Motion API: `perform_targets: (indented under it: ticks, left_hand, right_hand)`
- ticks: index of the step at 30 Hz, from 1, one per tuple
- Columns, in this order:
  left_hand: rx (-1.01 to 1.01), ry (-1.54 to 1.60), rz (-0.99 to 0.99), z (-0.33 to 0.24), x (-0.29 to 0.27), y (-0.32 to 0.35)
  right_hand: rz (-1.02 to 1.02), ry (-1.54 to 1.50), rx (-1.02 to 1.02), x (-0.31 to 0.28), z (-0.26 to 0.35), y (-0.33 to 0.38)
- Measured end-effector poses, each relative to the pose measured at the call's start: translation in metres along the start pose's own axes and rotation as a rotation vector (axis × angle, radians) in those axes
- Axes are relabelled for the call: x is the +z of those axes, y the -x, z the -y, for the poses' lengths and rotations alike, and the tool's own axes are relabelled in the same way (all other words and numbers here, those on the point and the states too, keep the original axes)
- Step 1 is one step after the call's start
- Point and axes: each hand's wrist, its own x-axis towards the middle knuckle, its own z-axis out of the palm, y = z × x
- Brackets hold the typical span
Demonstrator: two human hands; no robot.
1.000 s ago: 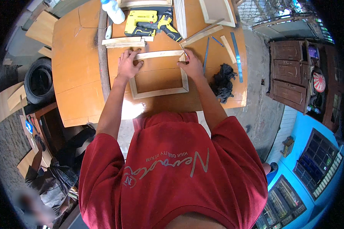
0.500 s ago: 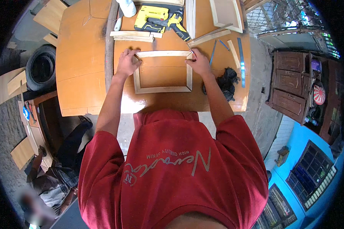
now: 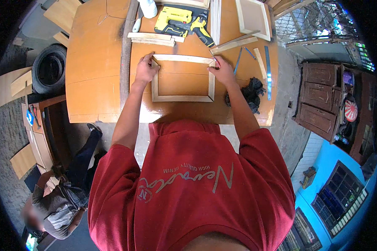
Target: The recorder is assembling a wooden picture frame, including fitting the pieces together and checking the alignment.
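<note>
A rectangular frame of pale wood strips (image 3: 183, 98) lies on the orange-brown tabletop in front of me. My left hand (image 3: 145, 71) grips its far left corner, fingers on the outer side and thumb at the inner edge. At the far right corner my right hand (image 3: 223, 72) pinches the wood between thumb and fingers. A small dark-and-reddish thing shows by the right fingertips, too small to name. The frame's near side and lower corners are untouched, and its joints look closed. A black crumpled cloth (image 3: 251, 95) lies right of my right forearm.
Beyond the frame lie wood strips (image 3: 151, 39), a yellow staple gun (image 3: 171, 21), a yellow drill (image 3: 202, 31) and a white bottle (image 3: 148, 8). A panelled frame (image 3: 253, 19) and a blue strip (image 3: 268, 73) lie at the right. A person (image 3: 65, 205) sits at the lower left.
My view has shifted slightly, so the table appears further right. Both hands keep their hold on the frame's far corners. The person at the lower left has changed arm and body position.
</note>
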Motion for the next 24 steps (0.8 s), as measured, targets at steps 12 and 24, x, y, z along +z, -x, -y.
perform_targets:
  ticks: [12,24]
  left_hand:
    - [-0.006,0.022,-0.011,0.010,0.001,0.000]
    - [0.045,0.010,-0.011,0.004,0.000,0.001]
  right_hand:
    - [0.013,0.021,-0.030,0.000,-0.002,0.002]
    - [0.000,0.013,-0.020,0.002,-0.008,0.001]
